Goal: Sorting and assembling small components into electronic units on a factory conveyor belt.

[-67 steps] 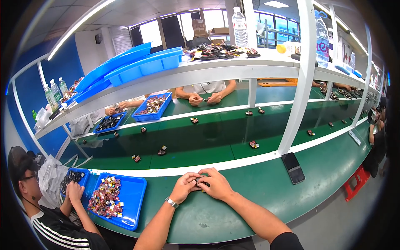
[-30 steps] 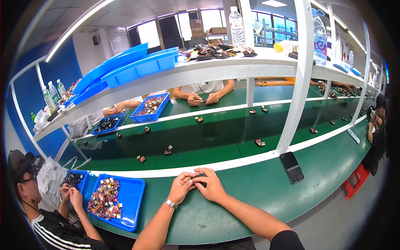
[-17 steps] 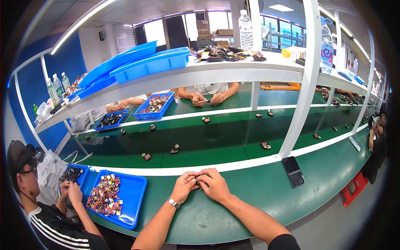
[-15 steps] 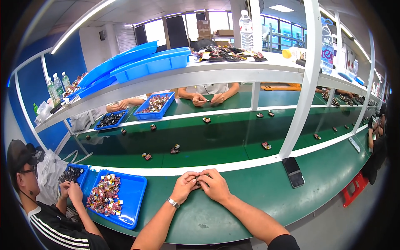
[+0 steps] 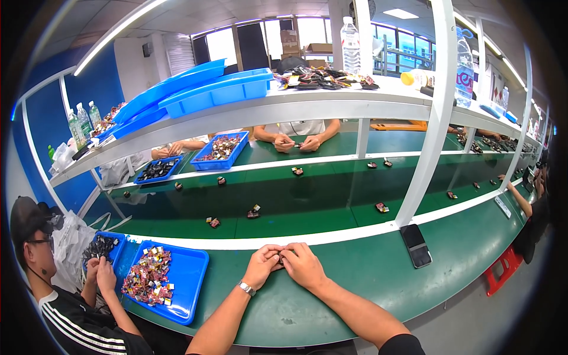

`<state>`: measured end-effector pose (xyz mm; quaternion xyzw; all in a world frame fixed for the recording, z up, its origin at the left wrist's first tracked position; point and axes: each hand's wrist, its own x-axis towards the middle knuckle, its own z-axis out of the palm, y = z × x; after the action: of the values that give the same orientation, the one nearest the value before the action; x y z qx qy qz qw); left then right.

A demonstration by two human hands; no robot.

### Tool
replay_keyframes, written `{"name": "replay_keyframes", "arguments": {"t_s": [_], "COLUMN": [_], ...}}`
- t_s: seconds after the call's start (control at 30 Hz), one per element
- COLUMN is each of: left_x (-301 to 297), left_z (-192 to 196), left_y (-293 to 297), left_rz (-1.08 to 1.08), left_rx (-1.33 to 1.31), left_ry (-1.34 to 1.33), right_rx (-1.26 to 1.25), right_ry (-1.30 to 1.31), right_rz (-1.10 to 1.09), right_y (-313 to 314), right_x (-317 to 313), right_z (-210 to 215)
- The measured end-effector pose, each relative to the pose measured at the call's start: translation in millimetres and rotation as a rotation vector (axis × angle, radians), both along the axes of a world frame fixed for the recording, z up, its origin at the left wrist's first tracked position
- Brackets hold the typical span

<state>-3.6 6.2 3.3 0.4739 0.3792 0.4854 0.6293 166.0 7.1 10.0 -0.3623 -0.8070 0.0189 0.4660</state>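
My left hand (image 5: 262, 267), with a metal watch on its wrist, and my right hand (image 5: 305, 265) meet over the near green worktop. Both are closed, fingertips together, around a small dark part (image 5: 280, 259). Fingers cover most of it, so its exact kind cannot be made out. Left of my forearm lies a blue tray (image 5: 194, 273). Heaped in its left half are small red-and-yellow wired electronic pieces (image 5: 149, 279). Beyond my hands, several similar small assemblies (image 5: 253, 212) lie spaced out on the green conveyor belt (image 5: 307, 207).
A black phone (image 5: 417, 245) lies to my right, near a white upright post (image 5: 423, 142). At left, a co-worker's hands (image 5: 102, 273) work beside a tray of black parts (image 5: 105, 245). Overhead runs a white shelf (image 5: 331, 102) bearing blue trays (image 5: 216, 94) and bottles.
The assemblies on the belt have shifted slightly to the right. At far right a co-worker's arm now reaches toward the belt. My hands stay nearly in place, still closed around the part.
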Motion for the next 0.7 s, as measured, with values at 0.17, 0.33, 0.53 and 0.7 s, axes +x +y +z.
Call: {"name": "replay_keyframes", "arguments": {"t_s": [0.17, 0.33, 0.53, 0.7], "left_x": [0.1, 2.1, 1.6, 5.7], "left_z": [-1.1, 1.2, -1.9, 1.7], "left_y": [0.0, -0.5, -0.8, -0.7], "left_rz": [0.008, 0.023, 0.019, 0.036], "left_rx": [0.005, -0.004, 0.001, 0.036], "left_ry": [0.013, 0.021, 0.036, 0.073], "right_rx": [-0.033, -0.024, -0.114, -0.122], "right_ry": [0.06, 0.088, 0.173, 0.192], "right_rz": [-0.008, -0.025, -0.029, -0.039], "right_y": [0.5, 1.2, 0.3, 0.5], "right_x": [-2.0, -3.0, -3.1, -3.0], "right_z": [-2.3, -3.2, -4.6, -1.6]}}
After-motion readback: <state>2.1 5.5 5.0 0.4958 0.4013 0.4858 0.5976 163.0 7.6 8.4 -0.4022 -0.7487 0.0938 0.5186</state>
